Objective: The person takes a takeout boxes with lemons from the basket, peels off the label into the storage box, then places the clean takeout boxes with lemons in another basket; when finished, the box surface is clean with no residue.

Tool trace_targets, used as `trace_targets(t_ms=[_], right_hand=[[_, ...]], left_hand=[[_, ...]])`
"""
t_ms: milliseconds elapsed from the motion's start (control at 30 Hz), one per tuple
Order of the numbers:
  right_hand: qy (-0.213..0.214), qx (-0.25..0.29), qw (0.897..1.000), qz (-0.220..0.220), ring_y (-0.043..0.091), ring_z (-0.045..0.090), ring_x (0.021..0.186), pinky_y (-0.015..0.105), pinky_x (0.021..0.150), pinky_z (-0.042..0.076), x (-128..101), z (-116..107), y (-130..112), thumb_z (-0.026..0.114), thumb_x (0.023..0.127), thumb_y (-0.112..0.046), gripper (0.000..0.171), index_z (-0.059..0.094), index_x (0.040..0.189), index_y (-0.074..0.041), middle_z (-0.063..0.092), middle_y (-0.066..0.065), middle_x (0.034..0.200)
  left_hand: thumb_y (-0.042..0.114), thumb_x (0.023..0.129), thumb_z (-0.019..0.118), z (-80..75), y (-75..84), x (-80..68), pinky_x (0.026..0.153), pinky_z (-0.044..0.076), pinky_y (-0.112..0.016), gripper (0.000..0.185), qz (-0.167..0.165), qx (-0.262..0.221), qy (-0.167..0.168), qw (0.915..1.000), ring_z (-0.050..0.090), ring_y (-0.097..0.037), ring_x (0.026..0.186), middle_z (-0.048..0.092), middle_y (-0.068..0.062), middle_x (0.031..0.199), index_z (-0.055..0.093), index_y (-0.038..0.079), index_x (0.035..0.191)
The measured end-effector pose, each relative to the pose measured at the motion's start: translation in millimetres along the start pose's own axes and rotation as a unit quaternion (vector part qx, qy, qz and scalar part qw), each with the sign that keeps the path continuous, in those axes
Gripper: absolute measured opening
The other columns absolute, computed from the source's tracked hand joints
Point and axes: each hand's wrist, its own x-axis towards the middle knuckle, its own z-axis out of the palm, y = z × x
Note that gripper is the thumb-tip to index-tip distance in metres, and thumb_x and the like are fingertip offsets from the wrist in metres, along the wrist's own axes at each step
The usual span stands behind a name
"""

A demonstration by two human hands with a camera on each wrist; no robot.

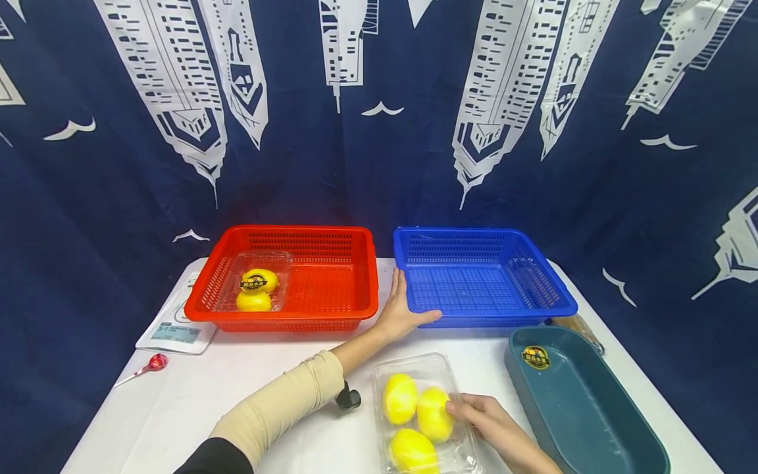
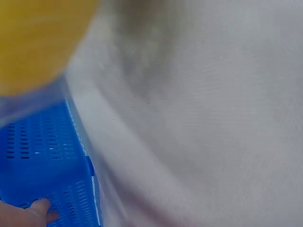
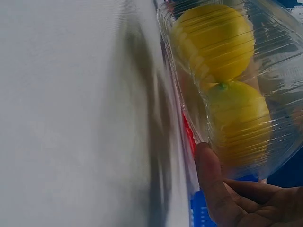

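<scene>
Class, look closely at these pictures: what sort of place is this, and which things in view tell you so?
Probably a staged sorting set-up, not a kitchen: a white-covered table before a skyline-print curtain, with a red basket and a blue basket side by side.
</scene>
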Motion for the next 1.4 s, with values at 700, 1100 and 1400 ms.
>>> trace_targets(t_ms=[700,1100,1400], right_hand=[[-0.014,-0.073,0.992,-0.098,0.018,0.063,0.088,0.045,0.085,0.055,-36.7,-86.0,-43.5,0.040,0.102,-0.025,0.049,0.053,0.125,0.016,0.065,0.009,0.096],[-0.021,-0.079,0.990,-0.113,0.005,0.062,0.102,0.026,0.086,0.054,-29.9,-141.1,-63.9,0.033,0.105,-0.025,0.046,0.059,0.122,0.009,0.067,-0.008,0.109],[0.004,-0.114,0.990,-0.088,0.000,0.058,0.104,0.028,0.091,0.055,-15.8,-171.2,-79.6,0.034,0.105,-0.032,0.049,0.062,0.123,0.004,0.064,-0.007,0.114]], left_hand=[[0.044,0.074,0.081,0.1,-5.2,2.5,0.122,0.021,-0.053,0.121,0.010,-0.010,0.006,0.9999,0.013,-0.033,0.152,-0.008,-0.004,0.166,0.001,0.006,0.157],[0.041,0.075,0.082,0.9,-9.1,1.7,0.121,0.024,-0.051,0.120,0.014,-0.008,0.007,0.9998,0.017,-0.035,0.151,-0.007,-0.004,0.166,0.002,0.006,0.157],[0.043,0.074,0.082,-0.9,-8.5,1.2,0.121,0.022,-0.052,0.121,0.012,-0.031,0.010,0.9994,0.014,-0.032,0.152,-0.007,-0.001,0.166,0.001,0.011,0.157]])
